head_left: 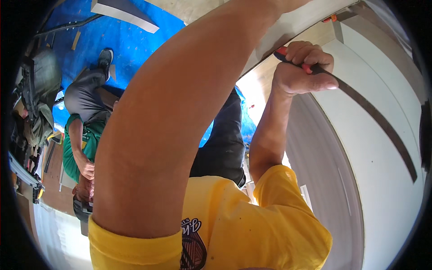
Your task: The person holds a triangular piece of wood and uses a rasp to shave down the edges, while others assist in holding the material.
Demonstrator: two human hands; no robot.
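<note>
A dark-bladed tool (pixel 374 114) is gripped by the right hand (pixel 306 67) near a panel's (pixel 375 193) edge; the left hand (pixel 293 3) is cropped, its hold unclear.

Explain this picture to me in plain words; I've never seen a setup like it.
There is no machine: a person works with bare hands. The only picture comes from a wide fisheye camera on the head, looking down, so straight edges bend. The yellow shirt is the wearer's own.

The right hand grips a long, thin tool with a red-and-black handle. The left arm crosses the view; the left hand barely shows at the top, so its grip is unclear.

Beyond, a blue sheet covers the floor near another person. A white panel stands right.
</note>
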